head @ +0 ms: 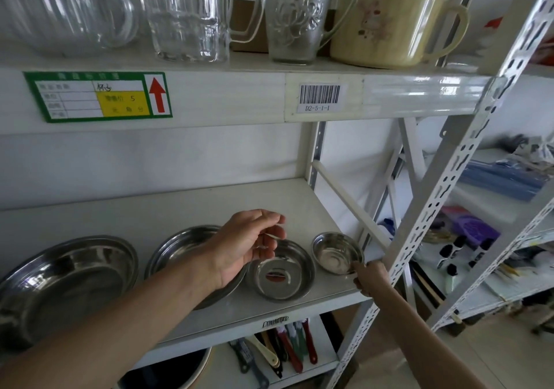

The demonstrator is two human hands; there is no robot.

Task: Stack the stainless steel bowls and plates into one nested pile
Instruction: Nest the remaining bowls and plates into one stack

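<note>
My right hand [370, 277] seems to pinch the small bowl's [337, 252] near rim, just right of the plate [280, 271] under my slack, empty left hand [248, 246]

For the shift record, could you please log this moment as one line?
right hand: pinches smallest bowl | left hand: open above small plate | nothing stacked

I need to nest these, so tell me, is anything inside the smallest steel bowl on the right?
The smallest bowl looks empty, showing only its shiny base. The right hand grips its near rim, hiding that edge.
</note>
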